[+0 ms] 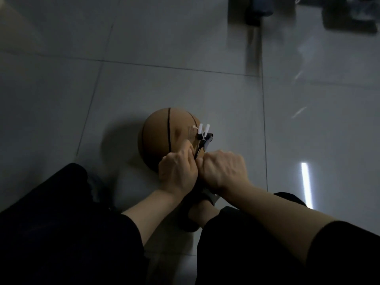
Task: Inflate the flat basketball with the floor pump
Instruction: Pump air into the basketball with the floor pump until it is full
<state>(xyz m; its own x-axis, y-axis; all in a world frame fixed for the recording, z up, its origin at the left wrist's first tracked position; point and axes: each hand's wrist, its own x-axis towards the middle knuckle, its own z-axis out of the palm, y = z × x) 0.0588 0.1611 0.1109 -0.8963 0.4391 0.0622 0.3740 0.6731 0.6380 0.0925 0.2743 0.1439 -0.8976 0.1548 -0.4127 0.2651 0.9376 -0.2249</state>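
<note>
Basketball (162, 138): on the tiled floor (185, 48), just beyond both hands, dented on top.
Left hand (177, 171): fingers curled, pinching a thin black stem against the ball.
Right hand (223, 169): fisted beside the left; what it grips is hidden.
Pump nozzle (203, 134): black with white tips, at the ball's right.
</note>
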